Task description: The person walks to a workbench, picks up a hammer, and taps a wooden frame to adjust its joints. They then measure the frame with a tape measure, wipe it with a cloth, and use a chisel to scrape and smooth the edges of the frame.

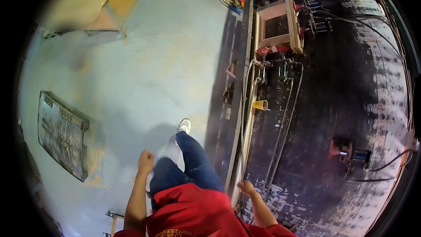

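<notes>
My left hand (146, 161) hangs over the floor at my left side, its fingers curled into a loose fist with nothing seen in them. By the edge of the dark bench, my right hand (246, 187) is closed too, and no object shows in it. Closest to the right hand are the bench's pale wooden edge strip (237, 189) and a thin hose (241, 149) running along it. Farther up the bench, a yellow cup (260, 105) lies on its side or tilted. Beyond it sits a small wooden frame (276, 41) between red-padded clamps.
Pneumatic clamps (285, 71) and hoses spread over the perforated bench top (324, 96). Another clamp (351, 154) stands at right. A slotted dark platform (63, 134) lies on the floor at left. Wooden pieces (127, 0) are stacked at far left.
</notes>
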Demonstrator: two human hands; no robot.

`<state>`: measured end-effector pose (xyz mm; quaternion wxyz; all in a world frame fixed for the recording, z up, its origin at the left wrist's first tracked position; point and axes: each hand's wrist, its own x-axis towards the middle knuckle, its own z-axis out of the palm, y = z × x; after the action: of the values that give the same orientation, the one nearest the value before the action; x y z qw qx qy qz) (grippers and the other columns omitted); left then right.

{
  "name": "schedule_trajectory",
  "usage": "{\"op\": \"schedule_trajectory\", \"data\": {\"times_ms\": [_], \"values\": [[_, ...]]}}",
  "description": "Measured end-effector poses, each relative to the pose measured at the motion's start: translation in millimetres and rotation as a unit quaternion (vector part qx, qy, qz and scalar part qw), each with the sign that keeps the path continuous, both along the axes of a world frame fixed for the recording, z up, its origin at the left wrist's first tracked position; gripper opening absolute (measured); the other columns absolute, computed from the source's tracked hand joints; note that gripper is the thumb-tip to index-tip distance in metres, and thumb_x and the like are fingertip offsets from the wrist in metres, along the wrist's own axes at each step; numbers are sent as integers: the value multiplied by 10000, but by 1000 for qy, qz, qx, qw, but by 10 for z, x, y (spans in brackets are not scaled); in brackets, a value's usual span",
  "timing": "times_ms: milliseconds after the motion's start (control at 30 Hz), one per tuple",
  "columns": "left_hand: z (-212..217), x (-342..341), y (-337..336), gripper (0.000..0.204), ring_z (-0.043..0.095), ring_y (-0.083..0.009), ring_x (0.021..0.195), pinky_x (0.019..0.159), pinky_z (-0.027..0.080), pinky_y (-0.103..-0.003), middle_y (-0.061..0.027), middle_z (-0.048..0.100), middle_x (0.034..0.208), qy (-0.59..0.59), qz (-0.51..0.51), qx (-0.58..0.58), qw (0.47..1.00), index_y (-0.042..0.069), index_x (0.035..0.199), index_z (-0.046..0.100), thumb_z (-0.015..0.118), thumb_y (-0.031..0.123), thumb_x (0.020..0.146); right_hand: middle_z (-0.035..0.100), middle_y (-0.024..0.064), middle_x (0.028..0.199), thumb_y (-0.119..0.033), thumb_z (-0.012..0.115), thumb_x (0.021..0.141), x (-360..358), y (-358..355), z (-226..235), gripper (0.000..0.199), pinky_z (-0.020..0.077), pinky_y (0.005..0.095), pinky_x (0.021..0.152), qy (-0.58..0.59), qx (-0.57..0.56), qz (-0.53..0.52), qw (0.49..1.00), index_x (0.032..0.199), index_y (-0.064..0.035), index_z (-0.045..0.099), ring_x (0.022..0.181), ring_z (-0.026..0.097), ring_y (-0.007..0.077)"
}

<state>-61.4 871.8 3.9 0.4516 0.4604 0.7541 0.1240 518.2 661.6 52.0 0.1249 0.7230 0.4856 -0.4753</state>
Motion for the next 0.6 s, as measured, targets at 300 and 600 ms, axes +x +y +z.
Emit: {"op": "schedule_trajectory", "data": {"times_ms": [300,600], "values": [[-928,-42,636,222,675,-284,726,678,544,-440,-162,711,800,16,70,-171,983,-4,902,633,566,195,974,723,80,955,-190,593,1065,-656,4989,324,268,569,295,792,191,1,-295,936,1180,43,657,858,694,149],[-927,325,3022,310,711,-302,887,790,556,-436,-163,752,924,-52,157,-352,921,18,976,697,607,314,958,628,266,1339,-584,603,980,-898,7067,-474,780,487,456,1062,-11,-106,-237,966,1489,-19,433,1250,628,401]]}}
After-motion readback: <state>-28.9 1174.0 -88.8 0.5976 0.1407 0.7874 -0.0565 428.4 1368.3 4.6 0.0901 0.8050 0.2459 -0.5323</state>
